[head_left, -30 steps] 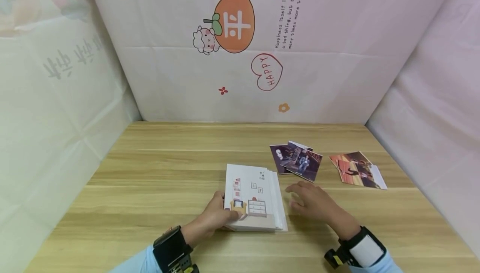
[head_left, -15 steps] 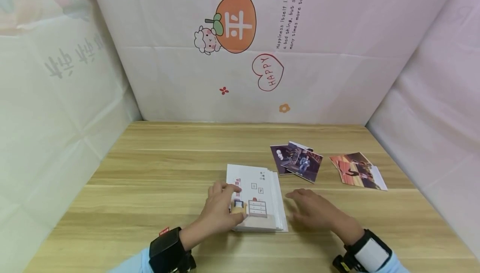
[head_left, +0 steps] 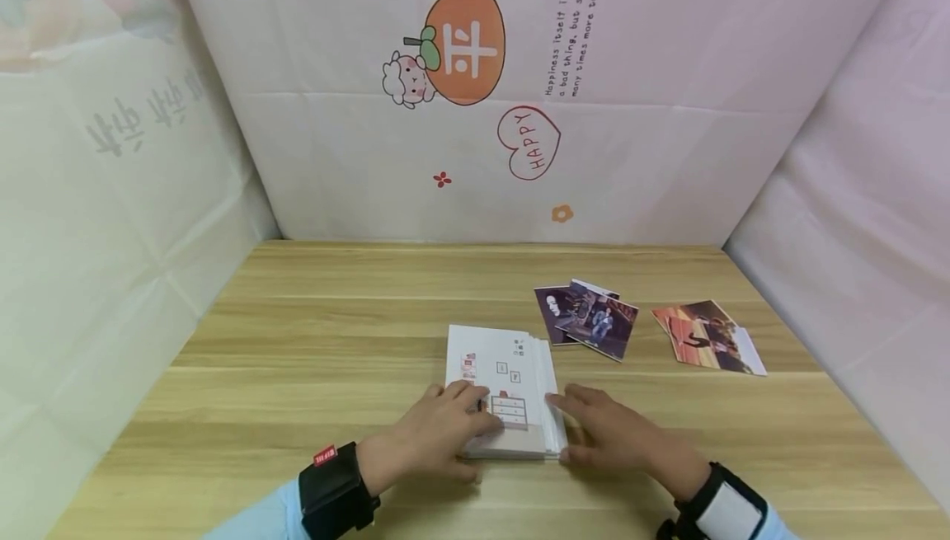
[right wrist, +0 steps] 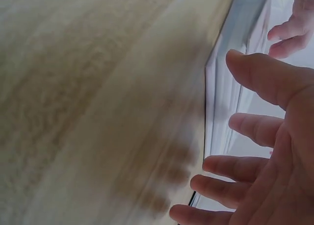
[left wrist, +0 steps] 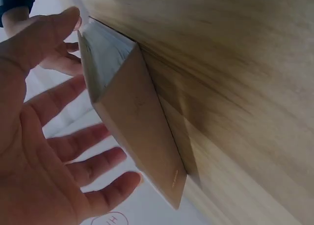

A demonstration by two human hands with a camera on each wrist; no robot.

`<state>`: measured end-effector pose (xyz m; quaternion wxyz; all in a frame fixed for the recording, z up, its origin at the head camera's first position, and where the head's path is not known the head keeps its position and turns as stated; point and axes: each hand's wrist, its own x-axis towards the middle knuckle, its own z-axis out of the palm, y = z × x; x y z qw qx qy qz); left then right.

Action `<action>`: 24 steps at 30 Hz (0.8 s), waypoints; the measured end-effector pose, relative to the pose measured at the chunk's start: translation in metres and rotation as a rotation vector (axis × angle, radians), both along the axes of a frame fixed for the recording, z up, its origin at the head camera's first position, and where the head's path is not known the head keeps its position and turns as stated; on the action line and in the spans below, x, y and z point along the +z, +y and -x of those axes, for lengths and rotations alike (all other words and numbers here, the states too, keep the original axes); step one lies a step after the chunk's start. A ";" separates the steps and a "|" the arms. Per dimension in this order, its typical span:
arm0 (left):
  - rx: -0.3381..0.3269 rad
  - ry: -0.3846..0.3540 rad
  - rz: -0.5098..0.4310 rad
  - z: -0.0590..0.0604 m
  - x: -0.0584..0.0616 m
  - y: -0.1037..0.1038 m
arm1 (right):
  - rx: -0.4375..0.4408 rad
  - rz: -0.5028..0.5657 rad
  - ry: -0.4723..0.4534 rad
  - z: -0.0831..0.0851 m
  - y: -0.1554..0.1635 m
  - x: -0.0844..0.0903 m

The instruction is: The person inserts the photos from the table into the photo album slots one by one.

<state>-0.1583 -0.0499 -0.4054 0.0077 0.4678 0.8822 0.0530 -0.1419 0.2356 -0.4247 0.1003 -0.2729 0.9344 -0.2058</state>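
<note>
Centrally, a white photo album [head_left: 503, 387] is steadied on the wooden table [head_left: 312, 342]: left hand [head_left: 438, 433] flat on the cover, right hand [head_left: 604, 433] open against its page edge.

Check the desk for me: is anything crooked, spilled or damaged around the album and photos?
No damage or spill. The album lies flat between the left hand and right hand, its page edges slightly fanned on the right. The two photo piles are loosely overlapped, not squared.

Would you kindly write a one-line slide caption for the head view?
Left hand rests on a white photo album; right hand touches its page edge; loose photos lie beyond.
</note>
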 end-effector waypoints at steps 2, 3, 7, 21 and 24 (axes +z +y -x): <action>-0.033 0.005 0.020 0.000 -0.001 0.000 | -0.007 -0.011 -0.010 -0.001 -0.002 0.000; -0.041 0.009 0.026 0.001 -0.001 -0.001 | -0.009 -0.018 -0.010 -0.001 -0.003 0.000; -0.055 0.041 0.036 0.003 -0.003 -0.001 | 0.006 -0.047 0.021 -0.002 -0.004 -0.003; -0.070 0.038 0.024 0.005 -0.004 -0.004 | 0.035 -0.073 0.084 -0.004 -0.007 -0.004; -0.076 0.047 0.021 0.005 -0.004 -0.004 | 0.033 -0.072 0.081 -0.005 -0.007 -0.004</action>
